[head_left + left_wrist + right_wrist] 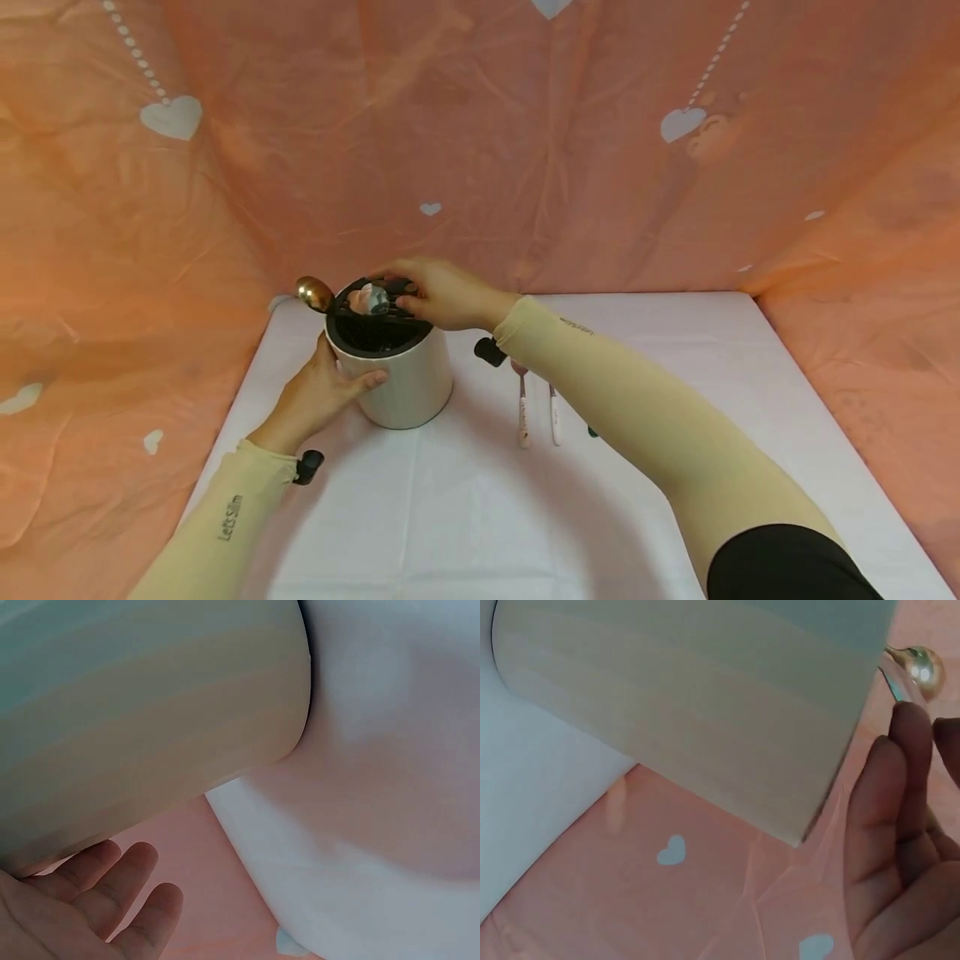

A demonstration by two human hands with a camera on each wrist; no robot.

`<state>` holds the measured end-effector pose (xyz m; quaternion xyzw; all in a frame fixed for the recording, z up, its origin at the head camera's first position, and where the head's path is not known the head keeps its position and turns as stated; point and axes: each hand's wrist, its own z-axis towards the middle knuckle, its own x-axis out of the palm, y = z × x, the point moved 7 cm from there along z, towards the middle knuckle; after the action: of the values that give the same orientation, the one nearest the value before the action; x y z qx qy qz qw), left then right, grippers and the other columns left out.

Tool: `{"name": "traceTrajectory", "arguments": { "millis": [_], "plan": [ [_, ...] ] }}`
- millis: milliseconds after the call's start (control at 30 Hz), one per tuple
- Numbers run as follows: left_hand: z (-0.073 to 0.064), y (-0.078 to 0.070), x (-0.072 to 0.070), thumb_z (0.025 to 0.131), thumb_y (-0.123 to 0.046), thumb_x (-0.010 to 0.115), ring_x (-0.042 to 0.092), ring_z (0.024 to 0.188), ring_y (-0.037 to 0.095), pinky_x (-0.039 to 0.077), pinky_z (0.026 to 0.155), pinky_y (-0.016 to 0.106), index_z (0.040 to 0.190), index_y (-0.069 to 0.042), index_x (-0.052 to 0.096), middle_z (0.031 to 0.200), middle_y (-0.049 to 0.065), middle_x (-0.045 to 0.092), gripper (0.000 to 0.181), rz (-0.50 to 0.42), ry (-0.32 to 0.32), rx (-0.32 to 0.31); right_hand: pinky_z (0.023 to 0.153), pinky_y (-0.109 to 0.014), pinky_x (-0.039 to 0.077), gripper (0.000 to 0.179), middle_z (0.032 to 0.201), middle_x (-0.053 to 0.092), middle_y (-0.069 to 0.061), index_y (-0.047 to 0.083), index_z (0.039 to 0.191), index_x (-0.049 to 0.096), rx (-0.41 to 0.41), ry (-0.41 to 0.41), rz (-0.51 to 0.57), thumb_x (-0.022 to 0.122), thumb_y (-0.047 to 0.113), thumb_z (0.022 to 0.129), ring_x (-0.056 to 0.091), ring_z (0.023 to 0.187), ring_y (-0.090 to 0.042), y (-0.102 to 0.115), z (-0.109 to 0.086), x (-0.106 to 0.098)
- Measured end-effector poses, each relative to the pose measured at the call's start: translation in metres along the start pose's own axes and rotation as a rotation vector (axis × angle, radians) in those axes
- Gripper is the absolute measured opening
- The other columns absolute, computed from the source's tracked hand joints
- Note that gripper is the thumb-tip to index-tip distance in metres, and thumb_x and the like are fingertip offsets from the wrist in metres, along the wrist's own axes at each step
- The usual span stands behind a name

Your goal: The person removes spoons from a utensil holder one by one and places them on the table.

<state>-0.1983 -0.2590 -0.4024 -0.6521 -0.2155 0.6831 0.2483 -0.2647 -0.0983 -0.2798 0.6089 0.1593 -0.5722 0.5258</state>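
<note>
A white round utensil holder (405,392) with a black rim and dark divided inside stands at the table's left. My left hand (315,396) holds its left side, thumb across the front wall; in the left wrist view its other fingers (131,892) stretch out beyond the wall. Over the far right rim is my right hand (450,292), thumb and fingers apart above dark slotted pieces. Just left of that thumb shows a shiny silver-and-pink utensil head (371,300). A gold rounded spoon bowl (315,294) sticks out at the left rim. Inside, the handles are hidden.
Two utensils with white patterned handles lie right of the holder: a spoon (522,408) and another piece (555,417), partly behind the right forearm. A small dark end (592,432) peeks from under that sleeve. Orange-pink cloth (480,150) with hearts surrounds the white table (360,517).
</note>
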Motion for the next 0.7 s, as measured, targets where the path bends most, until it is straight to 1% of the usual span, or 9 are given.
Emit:
{"name": "traceTrajectory", "arguments": {
  "millis": [33, 67, 133, 233, 367, 500, 567, 600, 700],
  "plan": [
    [0.0, 0.001, 0.0, 0.074, -0.065, 0.062, 0.042, 0.117, 0.044, 0.035, 0.087, 0.059, 0.147, -0.02, -0.008, 0.137, 0.027, 0.035, 0.111, -0.002, 0.001, -0.003, 0.09, -0.019, 0.035, 0.043, 0.127, 0.052, 0.003, 0.024, 0.133, 0.048, 0.001, 0.011, -0.017, 0.057, 0.015, 0.092, 0.049, 0.107, -0.004, 0.001, 0.002, 0.002],
    [0.0, 0.001, 0.0, 0.074, -0.065, 0.062, 0.042, 0.117, 0.043, 0.035, 0.087, 0.059, 0.147, -0.021, -0.008, 0.138, 0.027, 0.035, 0.111, -0.005, 0.005, -0.005, 0.093, -0.019, 0.032, 0.043, 0.128, 0.051, 0.004, 0.024, 0.134, 0.048, -0.004, 0.016, -0.039, 0.056, 0.015, 0.092, 0.044, 0.113, -0.003, 0.001, 0.003, 0.003],
    [0.001, 0.002, 0.0, 0.074, -0.065, 0.062, 0.042, 0.117, 0.043, 0.035, 0.087, 0.059, 0.147, -0.021, -0.009, 0.138, 0.026, 0.034, 0.111, -0.008, 0.006, -0.006, 0.094, -0.019, 0.031, 0.043, 0.128, 0.05, 0.004, 0.025, 0.133, 0.048, -0.014, 0.023, -0.071, 0.056, 0.016, 0.092, 0.043, 0.115, -0.005, 0.003, 0.005, 0.006],
    [0.001, 0.002, -0.001, 0.073, -0.066, 0.061, 0.042, 0.118, 0.043, 0.035, 0.088, 0.058, 0.147, -0.019, -0.008, 0.14, 0.026, 0.032, 0.112, -0.012, 0.005, -0.009, 0.092, -0.019, 0.033, 0.042, 0.126, 0.051, 0.005, 0.026, 0.132, 0.05, -0.031, 0.013, -0.084, 0.056, 0.014, 0.091, 0.045, 0.111, -0.005, 0.004, 0.006, 0.008],
    [0.0, 0.0, 0.0, 0.073, -0.067, 0.061, 0.04, 0.119, 0.043, 0.034, 0.089, 0.058, 0.147, -0.018, -0.008, 0.141, 0.026, 0.031, 0.112, -0.014, 0.004, -0.015, 0.085, -0.02, 0.036, 0.039, 0.122, 0.053, 0.005, 0.026, 0.127, 0.055, -0.044, 0.002, -0.058, 0.056, 0.011, 0.091, 0.048, 0.1, -0.007, 0.003, 0.004, 0.008],
    [0.0, 0.0, 0.001, 0.072, -0.068, 0.061, 0.039, 0.12, 0.042, 0.033, 0.089, 0.058, 0.147, -0.019, -0.009, 0.141, 0.025, 0.03, 0.114, -0.013, 0.016, -0.025, 0.082, -0.019, 0.036, 0.036, 0.121, 0.054, 0.006, 0.026, 0.125, 0.057, -0.047, 0.001, -0.042, 0.056, 0.012, 0.091, 0.049, 0.098, -0.005, 0.003, 0.002, 0.008],
    [0.0, 0.0, 0.001, 0.072, -0.068, 0.06, 0.039, 0.121, 0.043, 0.033, 0.089, 0.059, 0.147, -0.019, -0.01, 0.142, 0.025, 0.03, 0.114, -0.014, 0.02, -0.024, 0.081, -0.019, 0.037, 0.035, 0.118, 0.055, 0.006, 0.025, 0.124, 0.057, -0.047, 0.001, -0.019, 0.056, 0.012, 0.092, 0.051, 0.094, -0.005, 0.002, 0.003, 0.009],
    [0.0, -0.001, 0.0, 0.073, -0.068, 0.06, 0.039, 0.121, 0.043, 0.033, 0.089, 0.059, 0.147, -0.02, -0.011, 0.142, 0.025, 0.029, 0.114, -0.015, 0.021, -0.021, 0.078, -0.019, 0.039, 0.035, 0.116, 0.056, 0.005, 0.024, 0.125, 0.057, -0.044, 0.005, 0.011, 0.056, 0.012, 0.092, 0.053, 0.09, -0.005, 0.002, 0.003, 0.01],
    [-0.001, -0.002, 0.0, 0.073, -0.066, 0.061, 0.039, 0.121, 0.043, 0.033, 0.089, 0.059, 0.147, -0.021, -0.01, 0.141, 0.025, 0.031, 0.112, -0.017, 0.018, -0.013, 0.068, -0.021, 0.046, 0.035, 0.111, 0.059, 0.003, 0.021, 0.124, 0.058, -0.022, 0.027, 0.147, 0.057, 0.009, 0.091, 0.058, 0.073, -0.007, 0.0, 0.004, 0.013]
  ]
}}
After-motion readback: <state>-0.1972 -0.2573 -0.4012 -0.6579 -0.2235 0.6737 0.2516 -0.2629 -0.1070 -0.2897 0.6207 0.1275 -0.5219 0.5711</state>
